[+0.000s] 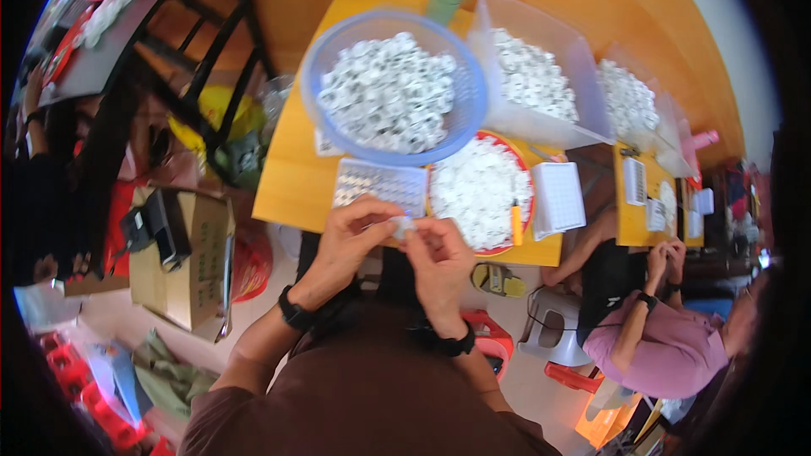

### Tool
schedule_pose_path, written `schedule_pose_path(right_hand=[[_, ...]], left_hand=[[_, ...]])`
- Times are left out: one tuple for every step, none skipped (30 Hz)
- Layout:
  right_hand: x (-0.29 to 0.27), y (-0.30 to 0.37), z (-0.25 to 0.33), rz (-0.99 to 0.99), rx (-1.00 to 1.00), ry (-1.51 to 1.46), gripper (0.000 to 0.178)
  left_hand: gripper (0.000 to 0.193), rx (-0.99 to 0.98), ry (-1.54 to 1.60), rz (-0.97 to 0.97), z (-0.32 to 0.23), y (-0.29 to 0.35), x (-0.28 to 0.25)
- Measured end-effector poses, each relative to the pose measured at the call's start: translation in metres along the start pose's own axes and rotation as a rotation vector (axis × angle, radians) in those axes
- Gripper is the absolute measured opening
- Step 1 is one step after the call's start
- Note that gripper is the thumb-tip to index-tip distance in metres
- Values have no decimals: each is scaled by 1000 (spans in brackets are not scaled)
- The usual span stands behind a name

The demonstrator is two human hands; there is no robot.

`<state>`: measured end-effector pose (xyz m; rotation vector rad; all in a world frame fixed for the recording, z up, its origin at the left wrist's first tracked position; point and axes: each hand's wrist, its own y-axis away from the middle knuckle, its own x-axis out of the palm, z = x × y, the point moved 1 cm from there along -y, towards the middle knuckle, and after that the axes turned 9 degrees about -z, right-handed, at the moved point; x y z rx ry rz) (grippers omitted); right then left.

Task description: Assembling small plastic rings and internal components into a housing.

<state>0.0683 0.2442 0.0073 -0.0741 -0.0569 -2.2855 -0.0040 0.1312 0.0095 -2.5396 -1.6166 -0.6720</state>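
My left hand (359,236) and my right hand (441,263) meet in front of the near table edge. Between their fingertips they pinch a small white plastic piece (400,225), too small and blurred to name. Just beyond lies a white tray (380,184) with rows of small round parts. Right of it, a red-rimmed round tray holds a heap of white pieces (477,186); an orange-handled tool (516,224) lies across its right side. Farther back stands a blue plastic basket (311,84) full of white pieces with dark marks.
Clear plastic bins (541,122) with similar white pieces stand back right, and a green container (445,2) at the back. A stack of white trays (558,194) sits at the table's right. A person in pink (659,346) works there. At left stands a cardboard box (190,287).
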Motion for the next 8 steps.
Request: schedule_pose_path(right_hand=[[2,-1,4,-5,-65,65,14],[4,-1,7,-11,-128,133,14],[7,-2,7,-12,-176,129,13],[9,-4,5,-11,-225,126,13],[8,-5,1,7,-286,171,14],[6,-6,1,-8,-302,179,14],[6,-8,2,-22,-350,205,14],[7,-9,2,-27,-392,225,14]], left_hand=[[19,-56,65,-40,1,-1,-2],[18,-115,129,-79,3,-1,-3],[18,-106,135,-52,5,-2,-5],[17,-126,200,-59,7,-3,-6],[15,-154,264,-68,9,-3,-8],[15,-151,269,-46,11,-6,-8],[16,-165,288,-31,13,-9,-8],[16,-179,305,-28,14,-11,-10]])
